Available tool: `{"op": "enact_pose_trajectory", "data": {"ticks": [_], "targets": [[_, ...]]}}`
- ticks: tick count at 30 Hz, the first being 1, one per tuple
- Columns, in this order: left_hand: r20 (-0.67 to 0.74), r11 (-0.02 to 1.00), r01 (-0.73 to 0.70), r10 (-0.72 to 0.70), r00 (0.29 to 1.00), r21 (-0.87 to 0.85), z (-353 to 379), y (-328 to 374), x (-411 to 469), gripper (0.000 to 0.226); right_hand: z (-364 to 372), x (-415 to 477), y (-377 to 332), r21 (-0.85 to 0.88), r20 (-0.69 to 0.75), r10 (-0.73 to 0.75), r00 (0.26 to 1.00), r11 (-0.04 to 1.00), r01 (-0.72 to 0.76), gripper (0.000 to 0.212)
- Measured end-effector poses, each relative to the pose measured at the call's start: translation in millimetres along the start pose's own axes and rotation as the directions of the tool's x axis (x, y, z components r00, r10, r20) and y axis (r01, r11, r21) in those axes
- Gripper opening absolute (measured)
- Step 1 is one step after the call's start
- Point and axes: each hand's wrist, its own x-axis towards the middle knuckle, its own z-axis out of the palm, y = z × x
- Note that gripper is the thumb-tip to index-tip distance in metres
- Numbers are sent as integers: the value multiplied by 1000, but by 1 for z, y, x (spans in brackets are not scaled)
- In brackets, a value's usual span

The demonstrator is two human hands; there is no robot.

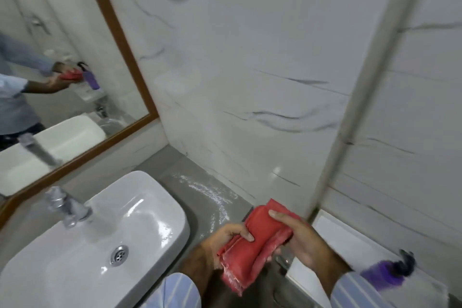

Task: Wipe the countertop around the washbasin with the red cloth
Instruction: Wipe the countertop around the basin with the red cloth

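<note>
Partly blurred purple bottle [386, 273], sleeve-cropped.

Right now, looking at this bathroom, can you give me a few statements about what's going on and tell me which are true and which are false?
1. Both hands hold the red cloth. True: the left hand and the right hand each grip it.
2. The cloth is pressed flat on the countertop. False: it is held folded in the air, above the counter's edge.
3. The countertop right of the washbasin looks wet. True: a shiny streaked patch shows there.
4. A green bottle stands at the right. False: the bottle is purple with a dark pump.
5. A mirror hangs behind the tap. True.
</note>
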Motion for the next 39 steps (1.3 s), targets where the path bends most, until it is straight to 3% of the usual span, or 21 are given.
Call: {"op": "enact_pose_trajectory", "data": {"ticks": [3, 5, 7, 10, 13, 16, 18, 20, 23, 25, 28, 31, 35, 37, 39], "targets": [[-207, 988, -2, 34, 978, 155, -50, 51, -38, 51, 34, 58, -13, -22, -55, -21, 998, 1000, 20, 52], [-315, 946, 20, 87, 945, 322, -92, 88, -62, 31, 61, 102, -17, -78, -73, -23, 997, 997, 17, 47], [-429, 871, 123, 108, 897, 475, -121, 123, -83, 18, 85, 136, -20, -179, -76, -40, 996, 983, 26, 44], [-547, 748, 268, 149, 824, 607, -176, 180, -105, 21, 124, 201, -16, -311, -68, -50, 996, 950, 26, 33], [-580, 573, 371, 235, 780, 731, -219, 233, -111, 21, 151, 261, -10, -388, -80, -69, 994, 921, 33, 23], [-557, 303, 471, 354, 752, 828, -256, 274, -106, 30, 174, 310, 0, -488, -77, -111, 991, 871, 60, 27], [-539, 144, 534, 428, 725, 833, -281, 290, -98, 33, 185, 338, 14, -573, -65, -186, 980, 811, 116, 30], [-536, 67, 581, 484, 692, 811, -308, 297, -88, 31, 195, 361, 33, -681, -31, -265, 964, 712, 174, 32], [-541, 55, 613, 538, 647, 788, -339, 293, -78, 27, 203, 373, 64, -821, 91, -358, 929, 502, 273, 23], [-563, 28, 646, 522, 641, 763, -354, 285, -77, 31, 203, 373, 84, -900, 220, -350, 911, 288, 328, 21], [-648, -6, 705, 390, 654, 709, -369, 273, -73, 34, 199, 369, 121, -928, 360, -194, 913, 30, 372, 37], [-706, 45, 749, 377, 600, 661, -371, 274, -79, 35, 192, 363, 143, -836, 520, -13, 854, -214, 505, 38], [-703, 244, 769, 623, 343, 591, -371, 247, -99, 44, 181, 363, 136, -738, 626, 64, 777, -271, 618, 40], [-661, 302, 773, 725, 194, 558, -368, 220, -104, 59, 190, 372, 135, -677, 700, 22, 713, -296, 674, 36], [-658, 394, 764, 751, 54, 512, -360, 195, -104, 80, 214, 387, 138, -694, 705, -38, 709, -247, 677, 42]]}}
